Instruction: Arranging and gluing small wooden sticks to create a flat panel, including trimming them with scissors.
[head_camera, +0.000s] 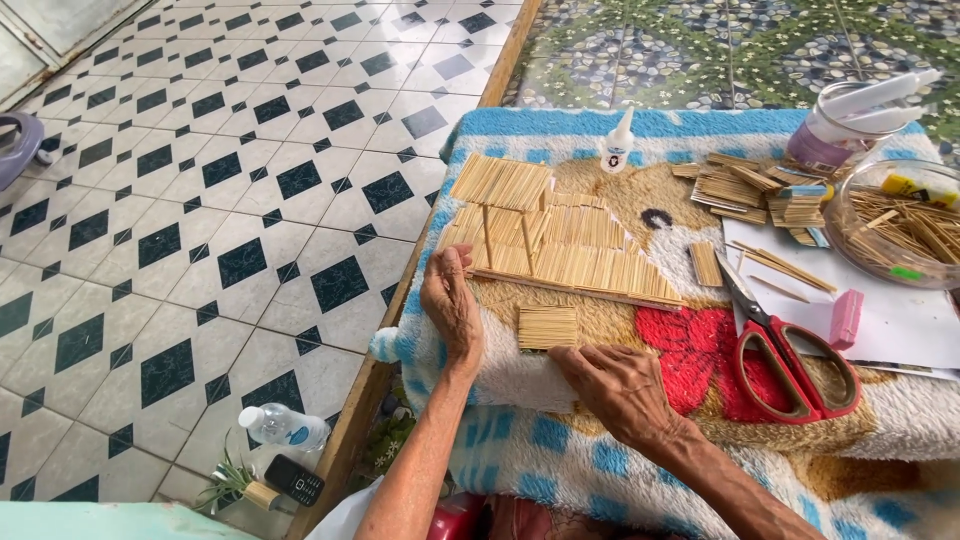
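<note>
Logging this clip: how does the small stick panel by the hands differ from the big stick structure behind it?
The small stick panel lies flat as one square layer; the big stick structure is built up from several panels with upright sticks. The small panel lies between the left hand and the right hand; only the left hand touches the big structure. Both are pale wooden sticks set side by side.

Daylit white floor tiles (200, 200) with dark diamonds, perhaps a doorway top-left
</note>
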